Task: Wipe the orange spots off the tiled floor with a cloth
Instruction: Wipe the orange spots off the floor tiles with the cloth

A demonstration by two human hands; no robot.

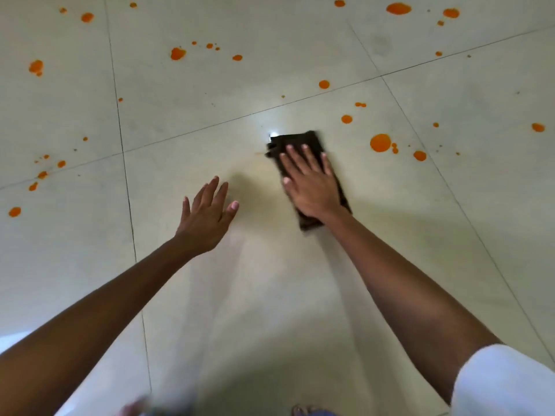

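Right hand flat on cloth, left hand free.

I see my right hand pressed palm-down, fingers spread, on the dark folded cloth against the tiled floor. My left hand hovers beside it, open, holding nothing. Orange spots lie just right of the cloth and scattered beyond both hands.

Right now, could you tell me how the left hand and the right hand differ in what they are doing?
The right hand lies flat on the dark cloth, pressing it to the tiled floor; the left hand holds nothing. The right hand's fingers lie on cloth; the left hand's are spread over bare tile. Both are open, palm down.
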